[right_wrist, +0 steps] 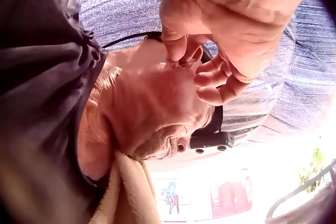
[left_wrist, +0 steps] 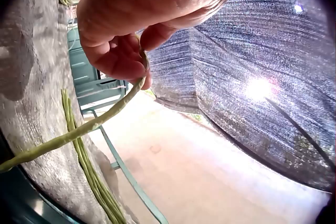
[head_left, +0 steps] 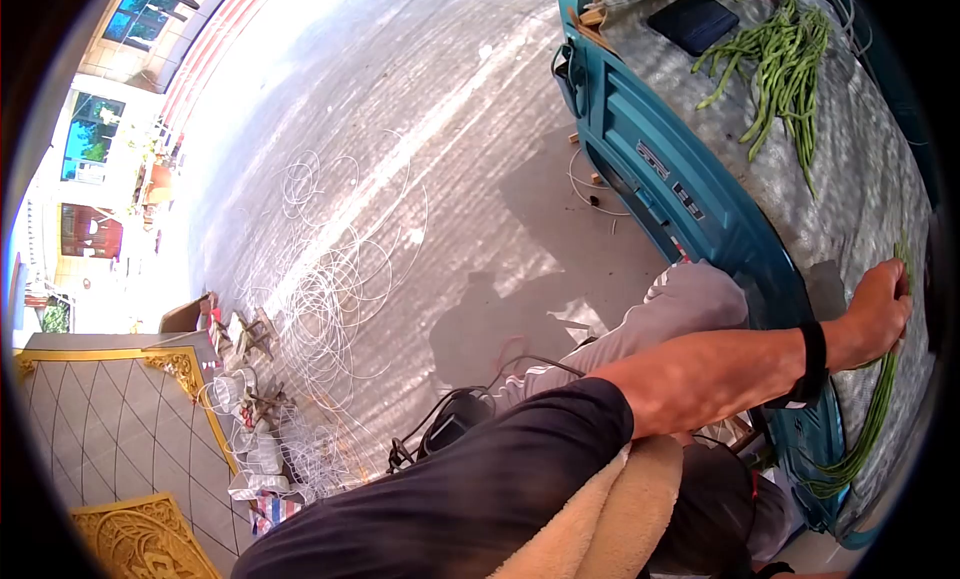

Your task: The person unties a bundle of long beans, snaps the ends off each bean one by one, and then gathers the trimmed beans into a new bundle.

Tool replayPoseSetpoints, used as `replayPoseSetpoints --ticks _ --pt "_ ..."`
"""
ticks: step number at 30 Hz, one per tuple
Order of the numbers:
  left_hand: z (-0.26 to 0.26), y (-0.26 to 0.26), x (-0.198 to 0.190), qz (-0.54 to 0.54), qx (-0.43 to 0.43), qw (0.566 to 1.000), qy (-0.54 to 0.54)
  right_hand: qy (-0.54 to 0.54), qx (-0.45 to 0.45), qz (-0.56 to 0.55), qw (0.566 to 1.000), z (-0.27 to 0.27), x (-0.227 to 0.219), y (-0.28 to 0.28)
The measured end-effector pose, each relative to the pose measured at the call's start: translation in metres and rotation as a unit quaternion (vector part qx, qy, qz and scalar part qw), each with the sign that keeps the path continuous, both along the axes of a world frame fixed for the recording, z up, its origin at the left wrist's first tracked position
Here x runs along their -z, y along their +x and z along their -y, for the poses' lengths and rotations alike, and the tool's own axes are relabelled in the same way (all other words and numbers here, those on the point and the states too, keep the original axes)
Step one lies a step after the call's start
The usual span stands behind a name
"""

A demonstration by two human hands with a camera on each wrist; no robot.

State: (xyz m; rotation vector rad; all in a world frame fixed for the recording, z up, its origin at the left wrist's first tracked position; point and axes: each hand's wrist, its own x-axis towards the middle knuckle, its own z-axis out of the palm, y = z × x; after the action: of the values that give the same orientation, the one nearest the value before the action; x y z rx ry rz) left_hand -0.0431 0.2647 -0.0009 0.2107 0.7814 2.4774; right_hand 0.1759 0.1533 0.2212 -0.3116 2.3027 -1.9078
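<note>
In the left wrist view my left hand (left_wrist: pixel 152 14) pinches a long green bean (left_wrist: pixel 79 132) between thumb and fingers. The bean slants down to the left edge of that view. Below it a thin row of long beans (left_wrist: pixel 94 179) lies on the grey woven sheet (left_wrist: pixel 42 71). The head view has the left hand (head_left: pixel 875 314) low over this sheet at the right, with beans (head_left: pixel 875 429) trailing below it. My right hand (right_wrist: pixel 228 35), raised before the head in its wrist view, has loosely curled fingers (right_wrist: pixel 210 95) and no object showing between them.
A larger heap of long beans (head_left: pixel 790 74) lies farther up the sheet, beside a dark flat device (head_left: pixel 693 22). The sheet lines a teal cart bed with a raised side wall (head_left: pixel 660 149). Tangled white wire (head_left: pixel 330 299) spreads over the concrete ground.
</note>
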Motion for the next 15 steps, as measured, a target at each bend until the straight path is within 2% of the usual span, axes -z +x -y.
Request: replayPoseSetpoints --ticks 1,3,5,7,9,11,15 --pt "0.001 -0.001 0.002 0.004 0.003 1.0 -0.005 0.034 0.025 -0.015 0.999 0.002 0.001 0.003" --pt "0.005 -0.008 0.001 -0.001 -0.007 1.0 -0.02 0.172 0.122 -0.043 0.977 0.024 -0.007 0.004" --pt "0.011 -0.015 -0.001 -0.004 -0.017 1.0 -0.024 0.235 0.132 -0.156 0.95 0.028 0.01 0.0" --pt "0.014 -0.017 -0.001 -0.003 -0.018 1.0 -0.013 0.219 0.105 -0.17 0.955 0.03 0.014 -0.005" --pt "0.013 -0.019 -0.002 -0.001 -0.016 1.0 0.007 0.124 0.04 -0.089 0.987 0.033 0.006 -0.021" --pt "0.006 -0.015 0.001 0.004 -0.019 1.0 0.012 0.054 -0.006 -0.035 0.998 0.035 0.002 -0.034" --pt "-0.008 -0.01 0.006 0.004 -0.007 1.0 0.014 0.002 -0.023 -0.053 0.998 0.029 0.01 -0.033"
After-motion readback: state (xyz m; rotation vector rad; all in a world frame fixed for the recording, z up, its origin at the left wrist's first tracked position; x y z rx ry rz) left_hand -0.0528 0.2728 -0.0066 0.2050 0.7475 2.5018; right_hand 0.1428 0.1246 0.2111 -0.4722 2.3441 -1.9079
